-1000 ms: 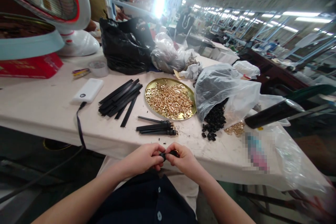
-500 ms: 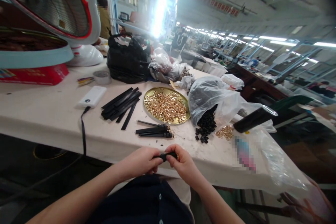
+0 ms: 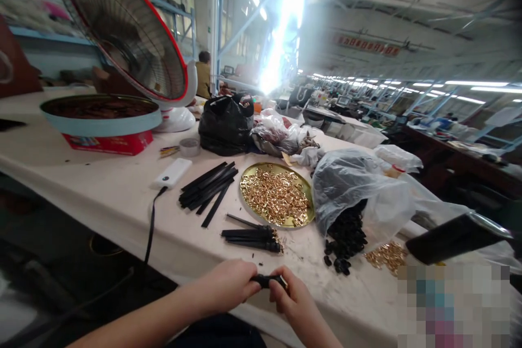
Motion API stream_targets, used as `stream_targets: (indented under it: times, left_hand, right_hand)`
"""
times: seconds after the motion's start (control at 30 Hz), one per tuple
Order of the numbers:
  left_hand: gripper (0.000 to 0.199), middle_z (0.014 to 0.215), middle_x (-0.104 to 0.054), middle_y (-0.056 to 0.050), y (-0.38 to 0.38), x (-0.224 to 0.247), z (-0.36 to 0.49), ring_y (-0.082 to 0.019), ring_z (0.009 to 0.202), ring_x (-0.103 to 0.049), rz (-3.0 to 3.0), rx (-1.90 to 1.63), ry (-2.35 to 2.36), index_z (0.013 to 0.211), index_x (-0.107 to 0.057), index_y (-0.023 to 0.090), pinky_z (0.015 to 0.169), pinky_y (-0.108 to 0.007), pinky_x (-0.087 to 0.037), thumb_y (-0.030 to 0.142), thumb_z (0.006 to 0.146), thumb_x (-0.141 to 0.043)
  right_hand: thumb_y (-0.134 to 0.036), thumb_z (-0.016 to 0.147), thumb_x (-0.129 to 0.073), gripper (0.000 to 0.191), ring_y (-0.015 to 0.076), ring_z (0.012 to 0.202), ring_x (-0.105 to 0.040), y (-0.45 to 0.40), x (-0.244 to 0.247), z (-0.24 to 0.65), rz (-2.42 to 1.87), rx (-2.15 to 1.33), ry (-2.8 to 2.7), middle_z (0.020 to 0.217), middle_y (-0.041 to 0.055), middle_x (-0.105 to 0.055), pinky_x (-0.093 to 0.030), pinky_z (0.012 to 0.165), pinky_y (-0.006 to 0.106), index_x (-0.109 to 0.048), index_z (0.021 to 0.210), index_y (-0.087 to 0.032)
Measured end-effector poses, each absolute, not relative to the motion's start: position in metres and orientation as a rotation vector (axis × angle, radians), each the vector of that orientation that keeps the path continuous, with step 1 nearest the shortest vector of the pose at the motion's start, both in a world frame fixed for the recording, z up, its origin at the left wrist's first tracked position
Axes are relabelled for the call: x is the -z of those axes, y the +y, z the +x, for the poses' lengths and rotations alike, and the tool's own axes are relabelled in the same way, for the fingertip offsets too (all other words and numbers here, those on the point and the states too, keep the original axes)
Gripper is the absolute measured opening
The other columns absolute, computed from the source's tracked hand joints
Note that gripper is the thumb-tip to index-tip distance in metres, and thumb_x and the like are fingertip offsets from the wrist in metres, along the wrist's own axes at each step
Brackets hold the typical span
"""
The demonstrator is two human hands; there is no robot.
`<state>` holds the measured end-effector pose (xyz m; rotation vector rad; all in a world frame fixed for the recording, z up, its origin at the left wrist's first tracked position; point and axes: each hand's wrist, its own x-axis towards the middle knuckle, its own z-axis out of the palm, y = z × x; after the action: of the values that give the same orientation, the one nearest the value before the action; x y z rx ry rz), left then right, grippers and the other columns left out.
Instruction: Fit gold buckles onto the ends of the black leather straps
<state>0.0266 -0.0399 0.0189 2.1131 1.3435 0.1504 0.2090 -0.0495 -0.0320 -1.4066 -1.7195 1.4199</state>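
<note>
My left hand (image 3: 230,286) and my right hand (image 3: 294,300) meet at the near table edge, both pinching one short black strap piece (image 3: 267,281) with a small gold fitting at its right end. Just beyond them lies a small bundle of finished black straps (image 3: 252,237). A round gold tray (image 3: 276,194) heaped with gold fittings sits further back. Loose black strips (image 3: 207,190) lie to its left. A clear plastic bag (image 3: 359,196) spills small black parts (image 3: 345,239) to the right, beside a little heap of gold fittings (image 3: 385,254).
A white power bank (image 3: 172,172) with a black cable (image 3: 151,224) hanging over the edge lies left. A fan (image 3: 130,27), a round blue tin (image 3: 100,114), a black bag (image 3: 226,125) and other plastic bags stand at the back. A person stands far behind.
The view has tilted up and turned, so the table sits lower in the frame. My hands stay together on the strap piece at the near edge.
</note>
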Motion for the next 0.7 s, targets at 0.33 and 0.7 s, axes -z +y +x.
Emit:
stream_targets:
  times: [0.33,0.7]
  left_hand:
    - [0.022,0.059,-0.062,-0.002,-0.022,-0.015,0.057,-0.015,0.05,-0.054,2.008,-0.086,1.325,0.069,-0.059,0.019,0.05,-0.023,-0.035,0.03,0.078,-0.042]
    - [0.021,0.073,-0.064,0.001,0.025,-0.012,0.011,-0.015,0.069,-0.056,1.901,-0.203,1.258,0.08,-0.06,0.02,0.06,-0.021,-0.036,0.03,0.08,-0.042]
  right_hand:
    - [-0.042,0.083,-0.039,0.026,0.0123,0.053,-0.042,-0.038,0.036,0.228,-1.402,-1.267,-1.827,0.056,-0.0036,-0.043,-0.031,0.05,0.024,-0.045,0.07,-0.02]
    - [-0.037,0.082,-0.043,0.019,0.0118,0.054,-0.045,0.014,0.022,0.194,-1.343,-1.344,-1.747,0.06,-0.0031,-0.046,-0.034,0.05,0.023,-0.047,0.074,-0.02]
